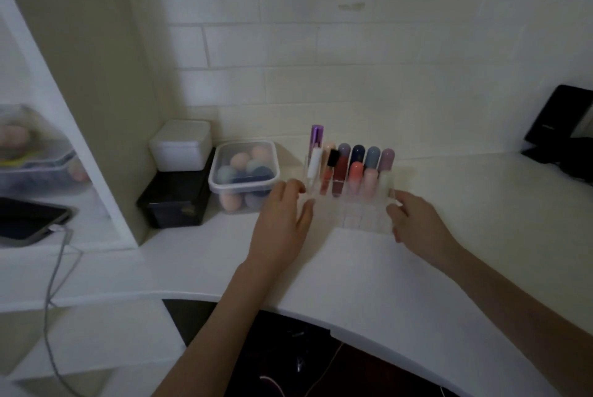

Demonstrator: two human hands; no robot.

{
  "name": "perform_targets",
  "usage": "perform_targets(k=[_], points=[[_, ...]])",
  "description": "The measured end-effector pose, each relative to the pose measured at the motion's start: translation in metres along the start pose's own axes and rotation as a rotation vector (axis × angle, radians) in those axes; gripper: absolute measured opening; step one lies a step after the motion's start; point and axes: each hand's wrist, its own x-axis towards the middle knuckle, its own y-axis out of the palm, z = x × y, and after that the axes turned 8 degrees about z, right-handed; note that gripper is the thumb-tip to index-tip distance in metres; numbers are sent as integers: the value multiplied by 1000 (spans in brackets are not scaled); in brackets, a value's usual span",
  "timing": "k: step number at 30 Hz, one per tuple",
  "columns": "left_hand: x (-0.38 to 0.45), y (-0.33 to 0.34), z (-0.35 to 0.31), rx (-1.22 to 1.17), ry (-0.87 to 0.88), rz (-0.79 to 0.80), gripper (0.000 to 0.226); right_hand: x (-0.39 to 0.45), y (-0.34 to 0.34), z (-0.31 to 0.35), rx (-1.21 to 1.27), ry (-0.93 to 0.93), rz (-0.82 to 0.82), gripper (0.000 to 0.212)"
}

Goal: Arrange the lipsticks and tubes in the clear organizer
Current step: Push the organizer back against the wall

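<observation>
the left hand [282,220] and right hand [417,223] gripped opposite sides of the clear organizer [362,213], fingers curled on its walls. it sat on the white worktop [353,274], lipsticks [356,169] upright in its back rows, beside a lidded box of makeup sponges [244,175].

Tubes [351,169] upright in organizer [362,217]

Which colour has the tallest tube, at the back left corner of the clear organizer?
Metallic purple. The tallest tube shows best in the head view, the only one.
</observation>
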Motion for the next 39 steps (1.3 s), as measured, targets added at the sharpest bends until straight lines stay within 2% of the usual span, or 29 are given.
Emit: perform_targets(k=[2, 5, 8, 11, 14, 17, 20, 26, 27, 29, 31, 32, 35, 38, 39], points=[[9, 8, 6, 192, 68, 25, 25, 25, 0, -2, 31, -3, 1, 27], [24, 15, 13, 343, 75, 14, 40, 58, 3, -5, 56, -21, 24, 28], [42, 23, 17, 422, 195, 36, 42, 83, 9, -9, 67, -34, 56, 28], [60, 34, 19, 426, 297, 110, 47, 98, 16, -7, 62, -62, 79, 30], [72, 45, 21, 424, 311, 148, 47, 108, 23, -1, 87, -101, 78, 32], [77, 50, 27, 395, 233, 197, 57, 118, 28, 2, 94, -107, 94, 32], [83, 51, 32, 395, 186, 263, 52, 128, 33, 1, 44, -126, 93, 32], [88, 51, 38, 408, 216, 189, 53, 135, 37, -3, -12, -172, 104, 33], [89, 50, 37, 412, 210, 195, 53, 134, 37, -3, -39, -188, 69, 34], [91, 51, 38, 426, 219, 178, 54, 135, 36, -3, -118, -203, -136, 34], [91, 53, 40, 386, 213, 189, 53, 138, 33, 8, -119, -250, -361, 27], [91, 53, 41, 364, 206, 185, 53, 141, 32, 18, -109, -311, -402, 22], [91, 54, 40, 361, 195, 163, 49, 159, 32, 53, -110, -517, -268, 15], [91, 53, 43, 343, 230, 143, 27, 176, 38, 79, -222, -607, -121, 23], [91, 52, 45, 336, 238, 145, 28, 181, 40, 83, -285, -616, -97, 23]])
